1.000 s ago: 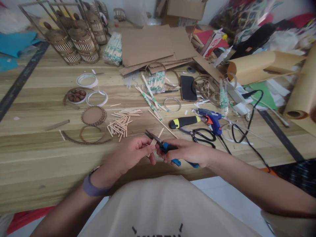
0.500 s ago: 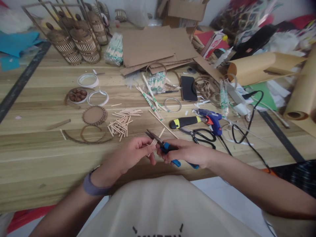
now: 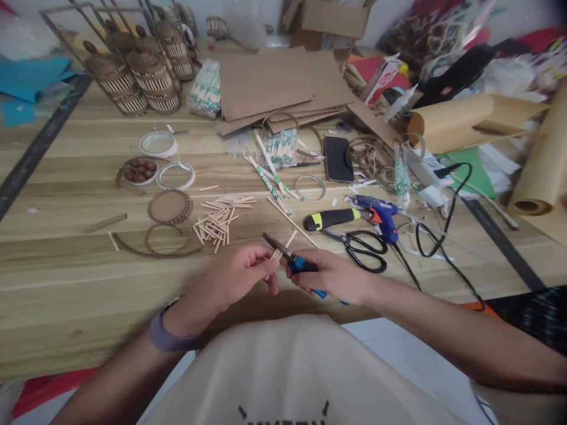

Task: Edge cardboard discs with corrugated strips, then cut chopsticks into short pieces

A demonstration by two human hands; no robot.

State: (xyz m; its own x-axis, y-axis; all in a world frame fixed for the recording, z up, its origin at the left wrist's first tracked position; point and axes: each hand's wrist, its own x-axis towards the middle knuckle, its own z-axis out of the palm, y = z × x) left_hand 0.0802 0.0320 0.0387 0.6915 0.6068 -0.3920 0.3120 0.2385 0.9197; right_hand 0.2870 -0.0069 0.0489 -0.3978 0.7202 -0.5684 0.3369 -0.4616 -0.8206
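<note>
Low over the near part of the table, my left hand (image 3: 248, 270) is closed in a pinch on a few thin wooden sticks (image 3: 289, 239). My right hand (image 3: 331, 273) is wrapped round blue-handled long-nose pliers (image 3: 283, 249), whose dark jaws point up and to the left across the sticks. Where the jaws meet the wood is partly covered by my fingers. A loose heap of short cut sticks (image 3: 221, 218) lies just beyond my left hand. One longer stick (image 3: 301, 230) rests on the table past the pliers.
Black-handled scissors (image 3: 365, 248), a yellow-black cutter (image 3: 332, 219) and a blue glue gun (image 3: 381, 215) with its cable lie to the right. A round cardboard piece (image 3: 169, 206), tape rolls (image 3: 158, 144) and a phone (image 3: 339, 159) are farther back, before cardboard sheets (image 3: 266, 82).
The pliers' handles have come closer together as my right hand tightens, and that hand has shifted slightly left. My left hand stays nearly in place with the sticks.
</note>
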